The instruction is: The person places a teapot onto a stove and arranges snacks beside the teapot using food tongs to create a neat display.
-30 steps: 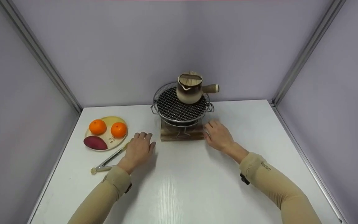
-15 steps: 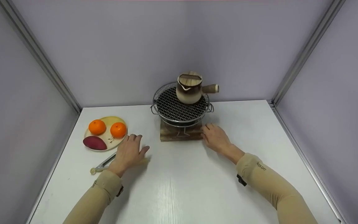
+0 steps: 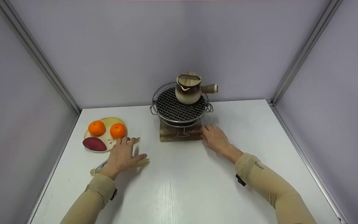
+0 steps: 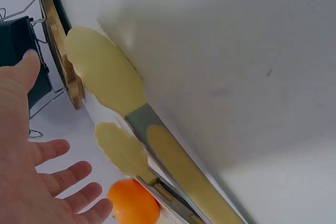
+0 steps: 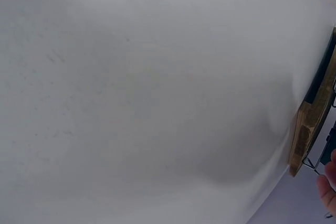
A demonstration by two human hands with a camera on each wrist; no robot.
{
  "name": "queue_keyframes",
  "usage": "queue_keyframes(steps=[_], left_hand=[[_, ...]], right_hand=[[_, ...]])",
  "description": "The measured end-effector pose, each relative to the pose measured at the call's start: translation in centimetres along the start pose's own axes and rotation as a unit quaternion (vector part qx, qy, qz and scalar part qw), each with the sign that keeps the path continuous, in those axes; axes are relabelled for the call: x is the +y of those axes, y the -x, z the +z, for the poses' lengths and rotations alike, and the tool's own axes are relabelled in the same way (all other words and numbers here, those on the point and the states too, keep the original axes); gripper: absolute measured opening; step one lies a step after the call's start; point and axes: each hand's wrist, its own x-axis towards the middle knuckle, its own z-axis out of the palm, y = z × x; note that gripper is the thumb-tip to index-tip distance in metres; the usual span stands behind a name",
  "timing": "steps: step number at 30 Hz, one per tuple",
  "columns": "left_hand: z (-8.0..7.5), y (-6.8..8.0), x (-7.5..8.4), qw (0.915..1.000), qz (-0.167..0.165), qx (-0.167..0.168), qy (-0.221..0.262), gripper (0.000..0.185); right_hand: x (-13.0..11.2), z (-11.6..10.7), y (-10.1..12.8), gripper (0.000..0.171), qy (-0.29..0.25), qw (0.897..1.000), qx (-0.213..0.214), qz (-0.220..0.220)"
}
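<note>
1. Left hand (image 3: 121, 154) now further left than half a second ago, off the bare tabletop and over the tongs (image 3: 117, 157); fingertips up at the near rim of the plate (image 3: 104, 148), just short of the nearer orange (image 3: 118, 130); reads as a reach settling on the tongs, no grip closed yet.
2. Right hand (image 3: 215, 138) barely changed from the earlier frames; flat on the table (image 3: 182, 180) beside the right edge of the wooden base (image 3: 180, 133) under the grill stand (image 3: 179, 107); probably steadying or simply resting there.
3. Left hand pose: palm down, fingers spread and fairly straight, thumb out to the right; in the left wrist view (image 4: 37, 182) the fingers apart and uncurled above the tongs' two yellow tips (image 4: 105, 74), holding nothing.
4. Right hand pose: fingers extended and relaxed toward the base, clamped on nothing; only a sliver of a finger in the right wrist view.
5. Tongs lying on the table, handle end toward the person, tips pointing toward the stand, mostly hidden under the left hand in the head view.
6. Elsewhere: second orange (image 3: 97, 128) and sweet potato (image 3: 94, 144) on the plate; ceramic pot (image 3: 189, 88) with wooden lid upright on the mesh, handle pointing right.
</note>
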Motion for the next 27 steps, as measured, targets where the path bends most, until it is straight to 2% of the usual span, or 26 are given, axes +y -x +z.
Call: queue_keyframes(steps=[7,11,16,20,27], left_hand=[[0.1,0.6,-0.8,0.9997,-0.015,-0.021,0.005,0.110],[0.0,0.9,-1.3,0.9991,-0.031,-0.028,-0.010,0.118],[-0.2,1.4,-2.0,0.9977,-0.042,-0.046,-0.024,0.122],[-0.2,2.0,-2.5,0.9967,-0.050,-0.060,-0.020,0.124],[-0.2,2.8,-3.5,0.9971,-0.049,-0.053,-0.027,0.131]], right_hand=[[-0.3,0.6,-0.4,0.028,0.002,0.999,-0.037,0.023],[-0.4,0.8,-0.7,0.037,0.016,0.998,-0.044,0.029],[-0.5,1.4,-1.0,0.046,0.024,0.997,-0.054,0.041],[-0.7,1.9,-1.1,0.048,0.010,0.997,-0.062,0.047],[-1.1,2.5,-1.3,0.051,-0.003,0.997,-0.063,0.049]])
